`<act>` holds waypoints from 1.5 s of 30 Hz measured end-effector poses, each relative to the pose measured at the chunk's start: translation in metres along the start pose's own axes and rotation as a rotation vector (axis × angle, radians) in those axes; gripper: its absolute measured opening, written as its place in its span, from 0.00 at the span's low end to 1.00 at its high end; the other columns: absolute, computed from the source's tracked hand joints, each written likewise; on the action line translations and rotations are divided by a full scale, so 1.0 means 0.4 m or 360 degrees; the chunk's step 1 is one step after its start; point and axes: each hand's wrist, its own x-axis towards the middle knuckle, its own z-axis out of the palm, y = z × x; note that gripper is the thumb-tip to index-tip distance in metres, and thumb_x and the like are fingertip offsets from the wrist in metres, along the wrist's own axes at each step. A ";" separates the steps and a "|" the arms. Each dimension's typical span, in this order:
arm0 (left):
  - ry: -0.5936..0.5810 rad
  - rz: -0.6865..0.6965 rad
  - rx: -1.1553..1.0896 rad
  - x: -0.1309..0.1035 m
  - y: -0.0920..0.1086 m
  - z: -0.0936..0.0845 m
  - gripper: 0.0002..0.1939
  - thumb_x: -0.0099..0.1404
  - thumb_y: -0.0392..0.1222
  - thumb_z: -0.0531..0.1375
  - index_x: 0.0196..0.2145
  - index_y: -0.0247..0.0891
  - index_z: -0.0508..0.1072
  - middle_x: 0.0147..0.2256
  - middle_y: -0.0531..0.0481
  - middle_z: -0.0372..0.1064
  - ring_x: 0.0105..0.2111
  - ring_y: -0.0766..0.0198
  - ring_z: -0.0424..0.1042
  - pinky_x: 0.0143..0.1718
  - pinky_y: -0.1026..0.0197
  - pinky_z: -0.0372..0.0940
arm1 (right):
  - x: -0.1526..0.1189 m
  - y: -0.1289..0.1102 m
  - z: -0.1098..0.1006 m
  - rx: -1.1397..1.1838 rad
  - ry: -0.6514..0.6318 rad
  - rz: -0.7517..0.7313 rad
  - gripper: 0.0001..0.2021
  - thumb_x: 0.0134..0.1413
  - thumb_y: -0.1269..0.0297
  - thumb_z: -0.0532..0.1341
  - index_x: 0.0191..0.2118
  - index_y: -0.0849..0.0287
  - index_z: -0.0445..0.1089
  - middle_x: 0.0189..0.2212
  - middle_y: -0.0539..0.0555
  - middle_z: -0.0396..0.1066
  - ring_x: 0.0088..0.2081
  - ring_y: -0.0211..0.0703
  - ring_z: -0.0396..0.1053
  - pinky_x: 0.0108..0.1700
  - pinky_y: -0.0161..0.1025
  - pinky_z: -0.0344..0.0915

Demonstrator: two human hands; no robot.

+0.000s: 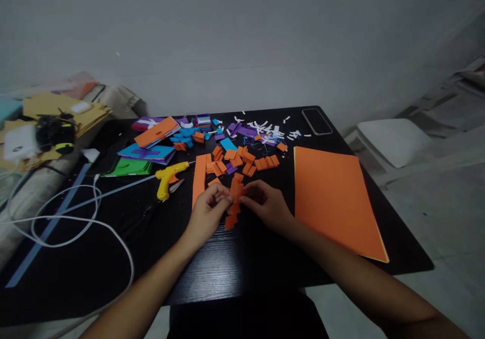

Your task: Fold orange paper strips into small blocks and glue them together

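Note:
Between my two hands, above the black table [212,273], is an orange folded paper strip [235,208] with stepped edges. My left hand [212,205] pinches its left side between thumb and fingers. From the other side, my right hand [267,203] grips its right edge with closed fingertips. Just beyond my hands lie several small folded orange paper pieces [248,158]. A flat orange paper strip [199,177] rests beside my left hand. Farther left is a yellow glue gun [166,181], lying on its side.
At the right lies a large orange paper sheet [333,202], with a phone [317,122] behind it. White and purple paper scraps [265,131] spread along the back. Stacked coloured papers [157,133] sit at the back left. A white cable [113,233] loops across the left side.

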 end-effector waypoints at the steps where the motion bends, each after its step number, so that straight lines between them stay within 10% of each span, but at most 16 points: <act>1: 0.0005 0.0000 -0.0008 0.001 0.000 0.000 0.09 0.61 0.44 0.64 0.32 0.38 0.70 0.22 0.58 0.66 0.22 0.67 0.69 0.27 0.65 0.62 | -0.001 -0.001 0.001 -0.0025 -0.0007 -0.0006 0.11 0.55 0.59 0.70 0.41 0.55 0.72 0.37 0.53 0.80 0.40 0.45 0.79 0.45 0.43 0.76; 24: -0.0006 -0.0364 -0.0469 0.014 -0.002 -0.006 0.12 0.57 0.44 0.67 0.31 0.37 0.69 0.24 0.53 0.72 0.24 0.66 0.73 0.29 0.64 0.69 | 0.005 -0.024 -0.012 0.0480 -0.0019 0.0072 0.17 0.51 0.52 0.72 0.43 0.55 0.73 0.41 0.53 0.79 0.44 0.47 0.77 0.51 0.46 0.73; 32: -0.0237 -0.0086 -0.0164 -0.001 0.003 0.007 0.14 0.59 0.45 0.70 0.39 0.37 0.74 0.31 0.53 0.72 0.29 0.66 0.71 0.31 0.65 0.66 | 0.003 -0.017 -0.007 0.0235 0.0043 0.0057 0.14 0.51 0.54 0.72 0.39 0.56 0.74 0.34 0.51 0.77 0.36 0.44 0.75 0.40 0.41 0.72; 45: -0.0017 -0.0089 -0.0310 0.005 -0.005 -0.004 0.15 0.60 0.50 0.70 0.31 0.36 0.73 0.27 0.55 0.69 0.28 0.67 0.66 0.32 0.66 0.61 | -0.012 -0.030 0.008 0.0432 -0.0175 0.0033 0.21 0.49 0.58 0.74 0.46 0.52 0.70 0.43 0.52 0.78 0.45 0.48 0.78 0.50 0.45 0.76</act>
